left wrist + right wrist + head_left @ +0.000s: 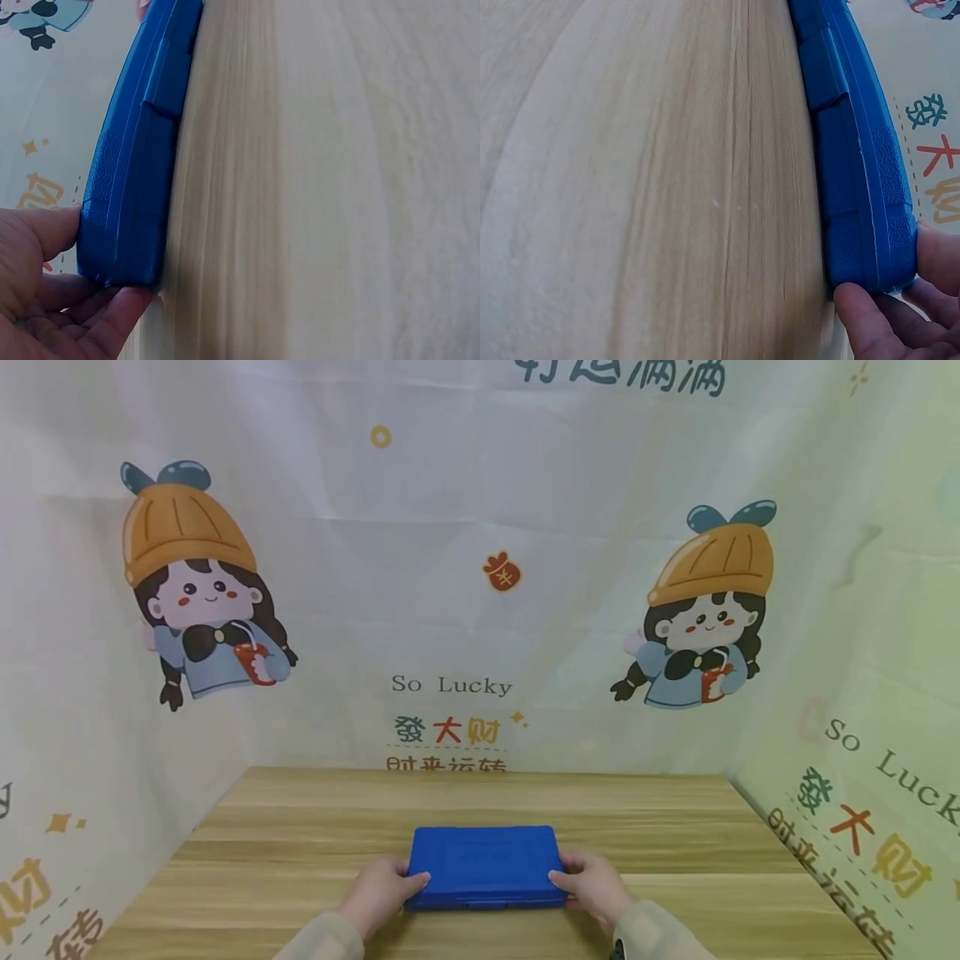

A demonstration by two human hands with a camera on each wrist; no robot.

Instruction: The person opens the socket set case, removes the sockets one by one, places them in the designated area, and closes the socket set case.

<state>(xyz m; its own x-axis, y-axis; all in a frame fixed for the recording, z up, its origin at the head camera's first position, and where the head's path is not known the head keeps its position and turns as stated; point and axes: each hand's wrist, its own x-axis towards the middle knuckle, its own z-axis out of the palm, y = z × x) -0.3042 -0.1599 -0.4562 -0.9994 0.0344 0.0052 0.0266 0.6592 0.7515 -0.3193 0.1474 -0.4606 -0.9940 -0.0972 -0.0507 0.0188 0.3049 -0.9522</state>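
A flat blue plastic case (486, 864) with a closed lid lies level at the middle of the wooden table, its latch (487, 905) facing the person. At its left end, my left hand (381, 890) grips it, thumb on the top edge and fingers at the side and lower edge. My right hand (595, 885) holds the opposite end in the same way. Both wrist views show the case's textured side, with the left hand (67, 300) and the right hand (907, 307) each around a corner. What the case contains is hidden.
The wood-grain table (315, 810) stretches out around the case. Behind it and on both sides hangs a pale printed cloth (450, 610) with cartoon figures and lettering. A dark object (618, 950) shows at the right sleeve's cuff.
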